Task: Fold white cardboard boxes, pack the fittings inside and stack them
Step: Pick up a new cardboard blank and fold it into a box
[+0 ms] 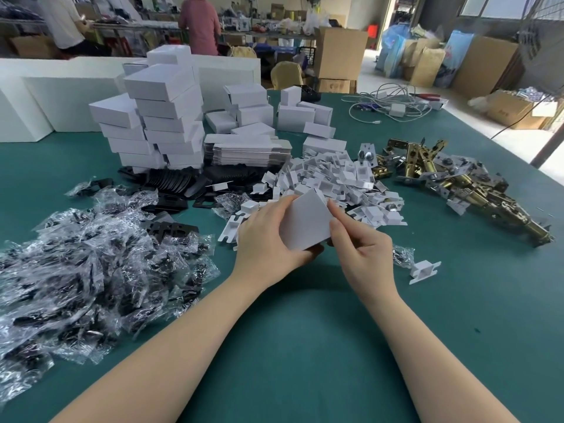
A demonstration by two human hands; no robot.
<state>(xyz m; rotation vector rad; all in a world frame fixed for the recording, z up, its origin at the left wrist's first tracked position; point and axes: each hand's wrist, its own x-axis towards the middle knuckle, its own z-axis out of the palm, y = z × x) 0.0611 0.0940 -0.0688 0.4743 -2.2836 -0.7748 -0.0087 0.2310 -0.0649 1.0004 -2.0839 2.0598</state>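
A white cardboard box (pixel 306 221) is held above the green table (pixel 305 346), tilted on edge. My left hand (pixel 268 236) grips it from the left and below, thumb on its top edge. My right hand (pixel 360 248) pinches its right side with fingers curled. Behind them lies a heap of small white cardboard inserts (pixel 335 184). Brass latch fittings (pixel 451 181) are piled at the right. Bagged black parts (pixel 91 270) spread across the left. Flat box blanks (pixel 247 151) and stacked finished boxes (pixel 158 117) stand further back.
Loose black plates (pixel 180 184) lie in front of the stack. One white insert (pixel 424 271) sits alone right of my right hand. Cables and chargers (pixel 393 106) lie at the far right. White foam blocks (pixel 45 96) line the far left; two people stand beyond.
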